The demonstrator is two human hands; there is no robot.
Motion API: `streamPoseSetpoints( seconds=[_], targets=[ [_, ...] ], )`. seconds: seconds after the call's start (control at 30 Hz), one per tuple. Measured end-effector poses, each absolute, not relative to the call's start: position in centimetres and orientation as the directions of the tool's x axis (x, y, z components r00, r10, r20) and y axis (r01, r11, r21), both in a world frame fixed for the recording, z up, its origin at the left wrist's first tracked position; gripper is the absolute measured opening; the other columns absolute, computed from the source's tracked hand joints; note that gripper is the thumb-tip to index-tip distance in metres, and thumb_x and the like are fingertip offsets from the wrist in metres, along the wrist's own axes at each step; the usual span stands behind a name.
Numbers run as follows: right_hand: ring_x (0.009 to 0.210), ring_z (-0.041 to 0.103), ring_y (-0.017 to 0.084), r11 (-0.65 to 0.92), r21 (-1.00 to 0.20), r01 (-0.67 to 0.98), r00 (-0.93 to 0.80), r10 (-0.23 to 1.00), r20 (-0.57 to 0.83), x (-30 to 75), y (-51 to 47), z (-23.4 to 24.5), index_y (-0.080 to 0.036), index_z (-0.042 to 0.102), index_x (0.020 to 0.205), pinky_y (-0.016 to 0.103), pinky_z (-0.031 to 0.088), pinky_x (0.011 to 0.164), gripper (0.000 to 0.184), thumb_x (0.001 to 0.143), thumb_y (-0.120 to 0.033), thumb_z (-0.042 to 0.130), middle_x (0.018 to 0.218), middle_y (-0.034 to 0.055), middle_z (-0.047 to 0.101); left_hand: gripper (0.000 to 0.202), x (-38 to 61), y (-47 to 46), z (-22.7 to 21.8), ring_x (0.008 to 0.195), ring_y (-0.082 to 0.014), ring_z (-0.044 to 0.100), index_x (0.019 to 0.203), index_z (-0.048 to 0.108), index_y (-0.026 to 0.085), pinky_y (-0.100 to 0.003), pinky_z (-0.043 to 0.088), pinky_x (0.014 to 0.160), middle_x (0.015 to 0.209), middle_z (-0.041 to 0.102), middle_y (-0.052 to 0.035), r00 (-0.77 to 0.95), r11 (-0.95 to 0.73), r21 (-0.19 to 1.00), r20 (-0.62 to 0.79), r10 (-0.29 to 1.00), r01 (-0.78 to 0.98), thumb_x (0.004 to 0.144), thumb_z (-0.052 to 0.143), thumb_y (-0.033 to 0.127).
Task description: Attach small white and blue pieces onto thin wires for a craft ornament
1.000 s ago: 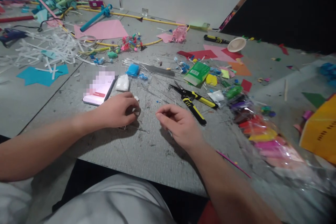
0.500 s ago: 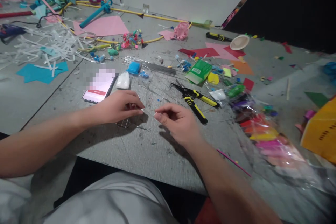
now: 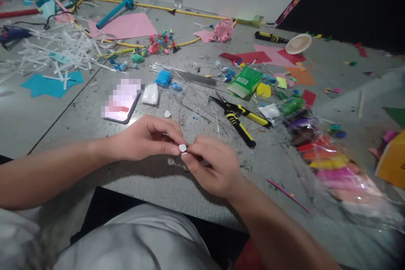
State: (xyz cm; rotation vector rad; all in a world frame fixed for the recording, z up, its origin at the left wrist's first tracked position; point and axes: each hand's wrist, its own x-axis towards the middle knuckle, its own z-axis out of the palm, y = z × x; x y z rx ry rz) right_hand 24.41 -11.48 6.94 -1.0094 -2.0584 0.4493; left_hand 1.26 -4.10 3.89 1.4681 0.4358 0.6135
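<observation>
My left hand is closed, its thumb and fingers pinching a small lump of white modelling clay. My right hand is closed too, its fingertips meeting the left ones. Between its thumb and index finger shows a sliver of white clay, mostly hidden. Another white clay bit lies on the grey table just beyond my left hand. Farther off sit a white clay pack and a blue clay pack.
Black-and-yellow pliers lie to the right of my hands, near thin metal wires. A phone rests at the left. Bags of coloured clay cover the right side; white paper strips heap at the back left.
My hands, apart before, have come together at the fingertips and moved slightly nearer to me. The white bit behind my left hand now shows fully. The view has shifted a little.
</observation>
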Motion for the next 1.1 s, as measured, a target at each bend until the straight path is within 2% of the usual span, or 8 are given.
streamPoseSetpoints(
  seconds=[0.37,0.47,0.57,0.7,0.8,0.87,1.03,1.1],
  targets=[
    [0.056,0.048,0.010,0.628,-0.585,0.513,-0.386,0.778,0.496,24.56,-11.46,6.80,-0.021,0.057,0.087,0.023,0.038,0.053,0.007,0.090,-0.023,0.051,0.065,-0.0023,0.052,0.033,1.25,-3.92,4.05,0.093,-0.0202,0.081,0.108,0.101,0.017,-0.038,0.071,0.094,0.108,0.090,-0.0107,0.771,-0.010,0.998,0.052,0.634,-0.059,0.106,0.114,0.047],
    [0.056,0.048,0.010,0.630,-0.578,0.519,-0.389,0.776,0.497,24.57,-11.42,6.75,-0.022,0.057,0.087,0.022,0.038,0.054,0.007,0.090,-0.023,0.051,0.066,-0.0025,0.053,0.024,1.21,-3.90,3.86,0.093,-0.0199,0.082,0.108,0.100,0.017,-0.037,0.071,0.094,0.109,0.090,-0.0108,0.773,-0.018,0.997,0.066,0.631,-0.070,0.108,0.111,0.038],
    [0.056,0.049,0.011,0.628,-0.573,0.526,-0.393,0.778,0.490,24.58,-11.38,6.74,-0.022,0.056,0.086,0.023,0.039,0.054,0.009,0.091,-0.024,0.050,0.064,-0.0026,0.052,0.007,1.22,-3.79,3.54,0.093,-0.0209,0.084,0.109,0.100,0.021,-0.036,0.071,0.091,0.110,0.092,-0.0107,0.777,-0.031,0.997,0.080,0.624,-0.077,0.107,0.105,0.026],
    [0.055,0.050,0.012,0.630,-0.560,0.539,-0.393,0.775,0.495,24.57,-11.39,6.73,-0.023,0.055,0.085,0.024,0.039,0.052,0.009,0.092,-0.026,0.049,0.063,-0.0025,0.051,0.009,1.32,-3.54,3.33,0.089,-0.0267,0.085,0.106,0.101,0.032,-0.039,0.072,0.082,0.109,0.094,-0.0107,0.783,-0.053,0.997,0.080,0.617,-0.060,0.099,0.107,0.033],
    [0.055,0.050,0.011,0.629,-0.550,0.549,-0.385,0.775,0.501,24.55,-11.44,6.70,-0.023,0.055,0.086,0.023,0.039,0.052,0.008,0.091,-0.025,0.050,0.063,-0.0025,0.052,0.009,1.38,-3.48,3.49,0.089,-0.0281,0.085,0.104,0.101,0.035,-0.040,0.071,0.081,0.108,0.095,-0.0110,0.785,-0.057,0.998,0.061,0.617,-0.033,0.097,0.107,0.036],
    [0.054,0.049,0.011,0.618,-0.551,0.560,-0.372,0.782,0.500,24.53,-11.47,6.68,-0.023,0.056,0.085,0.024,0.039,0.052,0.007,0.090,-0.025,0.051,0.062,-0.0025,0.052,0.010,1.38,-3.55,3.65,0.088,-0.0264,0.083,0.104,0.100,0.033,-0.039,0.071,0.081,0.109,0.094,-0.0109,0.785,-0.055,0.998,0.065,0.616,-0.040,0.099,0.107,0.035],
    [0.053,0.048,0.011,0.612,-0.545,0.573,-0.354,0.784,0.510,24.50,-11.41,6.73,-0.023,0.057,0.082,0.024,0.038,0.051,0.006,0.088,-0.024,0.054,0.060,-0.0027,0.052,0.015,1.28,-3.79,4.01,0.087,-0.0175,0.081,0.108,0.099,0.019,-0.033,0.070,0.085,0.106,0.089,-0.0083,0.777,-0.034,0.997,0.078,0.625,-0.072,0.105,0.110,0.029],
    [0.053,0.049,0.011,0.616,-0.528,0.585,-0.353,0.779,0.518,24.50,-11.38,6.74,-0.023,0.055,0.079,0.025,0.038,0.052,0.008,0.087,-0.023,0.055,0.059,-0.0030,0.051,0.013,1.22,-3.73,4.12,0.088,-0.0157,0.081,0.109,0.100,0.018,-0.030,0.069,0.087,0.105,0.088,-0.0069,0.780,-0.062,0.995,0.101,0.617,-0.080,0.106,0.110,0.025]
  ],
)
